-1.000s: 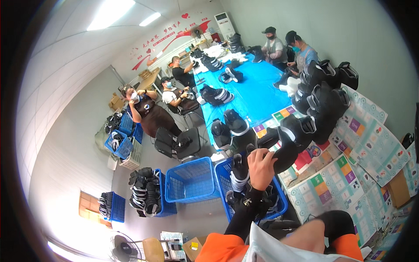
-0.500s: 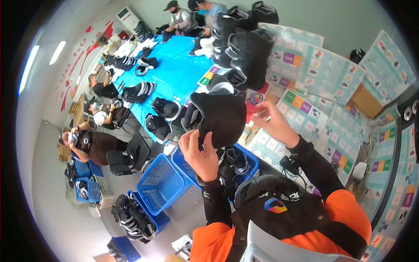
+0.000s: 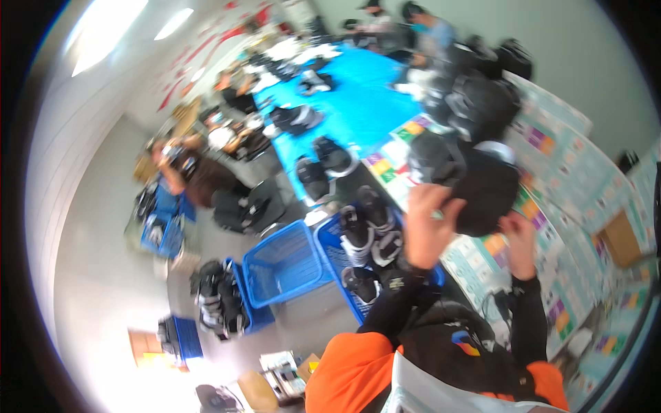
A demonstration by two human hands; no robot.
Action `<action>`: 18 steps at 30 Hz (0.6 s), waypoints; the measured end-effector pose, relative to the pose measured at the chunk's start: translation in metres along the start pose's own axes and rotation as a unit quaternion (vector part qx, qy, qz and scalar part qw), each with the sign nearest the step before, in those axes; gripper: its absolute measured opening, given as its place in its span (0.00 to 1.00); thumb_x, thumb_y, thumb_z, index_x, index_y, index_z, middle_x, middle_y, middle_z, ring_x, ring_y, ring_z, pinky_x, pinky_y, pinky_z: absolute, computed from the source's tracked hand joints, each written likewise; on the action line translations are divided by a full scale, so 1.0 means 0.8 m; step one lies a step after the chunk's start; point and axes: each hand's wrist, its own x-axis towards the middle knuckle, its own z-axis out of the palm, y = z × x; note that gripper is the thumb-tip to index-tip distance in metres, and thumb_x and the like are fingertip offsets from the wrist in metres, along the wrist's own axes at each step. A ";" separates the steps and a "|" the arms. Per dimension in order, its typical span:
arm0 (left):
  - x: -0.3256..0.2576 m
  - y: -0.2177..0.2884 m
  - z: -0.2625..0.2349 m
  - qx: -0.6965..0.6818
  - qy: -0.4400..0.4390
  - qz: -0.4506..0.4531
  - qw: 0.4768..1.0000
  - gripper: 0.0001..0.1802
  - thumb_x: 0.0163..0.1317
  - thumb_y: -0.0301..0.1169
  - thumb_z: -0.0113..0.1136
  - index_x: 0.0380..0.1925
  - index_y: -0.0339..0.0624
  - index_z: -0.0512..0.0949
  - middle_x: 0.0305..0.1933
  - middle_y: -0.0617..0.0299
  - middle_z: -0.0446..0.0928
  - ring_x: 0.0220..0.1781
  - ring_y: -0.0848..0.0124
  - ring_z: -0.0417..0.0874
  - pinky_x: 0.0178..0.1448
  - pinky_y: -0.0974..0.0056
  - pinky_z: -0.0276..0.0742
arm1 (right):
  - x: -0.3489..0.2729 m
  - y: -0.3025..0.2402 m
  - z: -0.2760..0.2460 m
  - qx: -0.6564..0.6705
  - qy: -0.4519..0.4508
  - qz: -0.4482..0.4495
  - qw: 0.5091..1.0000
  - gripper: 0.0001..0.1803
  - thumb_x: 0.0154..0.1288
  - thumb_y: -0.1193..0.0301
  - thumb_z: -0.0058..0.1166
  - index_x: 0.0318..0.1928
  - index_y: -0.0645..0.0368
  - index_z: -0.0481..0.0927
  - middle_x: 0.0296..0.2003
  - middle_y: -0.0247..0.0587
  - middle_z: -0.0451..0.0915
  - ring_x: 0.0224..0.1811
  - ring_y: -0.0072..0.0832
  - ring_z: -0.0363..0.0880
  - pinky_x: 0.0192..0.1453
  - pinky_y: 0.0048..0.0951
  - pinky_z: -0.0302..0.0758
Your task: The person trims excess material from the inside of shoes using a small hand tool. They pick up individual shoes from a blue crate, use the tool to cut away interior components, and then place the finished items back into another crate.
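In front of me a black cap (image 3: 490,187) is held up, smeared by motion. My left hand (image 3: 428,224) grips its left edge between thumb and fingers. At the cap's lower right edge is my right hand (image 3: 520,242), its fingers drawn together; blur hides whether they pinch the cap or something small. Just behind the held cap, to its left, another dark cap (image 3: 432,157) sits on the table. More dark caps are stacked in a pile (image 3: 482,103) farther back.
A blue basket (image 3: 323,237) with several black-and-white caps stands left of my arms, beside an empty-looking blue basket (image 3: 286,265). Caps lie along the blue-covered table (image 3: 372,93). Co-workers sit around it, one person (image 3: 200,172) at the left. Printed sheets (image 3: 551,158) cover the right side.
My view has swung, so the room sits differently in it. My right hand has come from beside the cap to its lower edge. My left hand keeps its hold.
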 end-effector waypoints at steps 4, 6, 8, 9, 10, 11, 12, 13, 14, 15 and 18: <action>0.044 -0.022 -0.021 0.011 0.154 0.006 0.988 0.14 0.55 0.20 0.72 0.37 0.33 0.75 0.37 0.52 0.74 0.41 0.54 0.74 0.46 0.58 0.72 | -0.002 0.106 -0.132 0.053 0.199 0.011 0.979 0.15 0.77 0.66 0.55 0.52 0.66 0.78 0.46 0.33 0.79 0.49 0.21 0.76 0.53 0.24 0.73; 0.072 -0.035 -0.048 0.103 0.155 0.045 0.981 0.13 0.55 0.22 0.72 0.37 0.35 0.76 0.37 0.55 0.73 0.41 0.55 0.73 0.46 0.57 0.68 | -0.020 0.084 -0.172 0.139 0.106 0.041 0.984 0.14 0.78 0.65 0.54 0.52 0.63 0.77 0.44 0.28 0.78 0.46 0.16 0.75 0.50 0.22 0.72; 0.100 -0.032 -0.042 0.196 0.164 0.089 0.963 0.12 0.55 0.26 0.71 0.37 0.39 0.78 0.38 0.57 0.74 0.45 0.55 0.75 0.51 0.54 0.66 | -0.041 0.086 -0.199 0.098 0.180 0.043 0.978 0.11 0.80 0.69 0.51 0.37 0.58 0.72 0.30 0.21 0.65 0.34 0.12 0.64 0.40 0.19 0.62; 0.114 -0.037 -0.036 0.231 0.185 0.115 0.948 0.11 0.55 0.28 0.71 0.37 0.42 0.79 0.39 0.59 0.75 0.47 0.55 0.75 0.53 0.53 0.65 | -0.046 0.078 -0.199 0.061 0.177 0.008 0.982 0.13 0.80 0.68 0.52 0.34 0.57 0.69 0.30 0.22 0.61 0.33 0.13 0.60 0.39 0.20 0.58; 0.126 -0.043 -0.028 0.265 0.204 0.141 0.932 0.10 0.55 0.29 0.71 0.37 0.45 0.80 0.39 0.60 0.75 0.48 0.56 0.75 0.55 0.51 0.64 | -0.054 0.070 -0.197 0.024 0.175 -0.028 0.984 0.16 0.79 0.68 0.52 0.32 0.56 0.65 0.29 0.23 0.57 0.31 0.14 0.55 0.38 0.22 0.55; 0.137 -0.055 -0.013 0.278 0.196 0.146 0.929 0.10 0.56 0.31 0.70 0.37 0.46 0.81 0.40 0.61 0.75 0.50 0.57 0.75 0.56 0.50 0.62 | -0.069 0.048 -0.195 -0.025 0.157 -0.029 0.987 0.17 0.78 0.67 0.55 0.30 0.56 0.66 0.28 0.25 0.60 0.32 0.16 0.55 0.38 0.25 0.55; 0.147 -0.079 0.013 0.278 0.185 0.152 0.930 0.12 0.55 0.31 0.70 0.38 0.46 0.81 0.42 0.61 0.75 0.51 0.57 0.75 0.57 0.51 0.63 | -0.074 0.060 -0.202 -0.033 0.163 -0.021 0.986 0.17 0.78 0.67 0.55 0.30 0.56 0.66 0.28 0.25 0.60 0.32 0.16 0.55 0.38 0.25 0.55; 0.154 -0.085 0.034 0.277 0.170 0.158 0.933 0.12 0.55 0.32 0.70 0.40 0.46 0.81 0.43 0.60 0.74 0.52 0.57 0.74 0.57 0.51 0.63 | -0.083 0.074 -0.213 -0.078 0.187 -0.010 0.979 0.19 0.78 0.66 0.55 0.30 0.56 0.63 0.27 0.25 0.56 0.31 0.17 0.51 0.37 0.26 0.53; 0.158 -0.089 0.048 0.279 0.157 0.164 0.933 0.13 0.55 0.32 0.70 0.41 0.46 0.81 0.44 0.60 0.74 0.53 0.57 0.74 0.57 0.50 0.64 | -0.093 0.080 -0.217 -0.121 0.206 0.000 0.971 0.21 0.77 0.66 0.55 0.29 0.55 0.59 0.26 0.26 0.52 0.30 0.18 0.48 0.35 0.28 0.50; 0.159 -0.094 0.066 0.284 0.146 0.172 0.932 0.14 0.55 0.32 0.69 0.41 0.46 0.81 0.44 0.59 0.74 0.53 0.57 0.74 0.57 0.50 0.64 | -0.103 0.082 -0.226 -0.113 0.218 0.013 0.969 0.20 0.76 0.64 0.57 0.28 0.58 0.64 0.25 0.26 0.58 0.29 0.18 0.56 0.36 0.28 0.57; 0.158 -0.122 0.139 0.285 0.073 0.203 0.934 0.12 0.58 0.32 0.63 0.42 0.43 0.81 0.42 0.57 0.73 0.52 0.57 0.74 0.56 0.50 0.66 | -0.141 0.079 -0.230 -0.022 0.339 0.044 0.940 0.17 0.74 0.64 0.60 0.30 0.61 0.72 0.26 0.28 0.68 0.31 0.19 0.68 0.39 0.28 0.66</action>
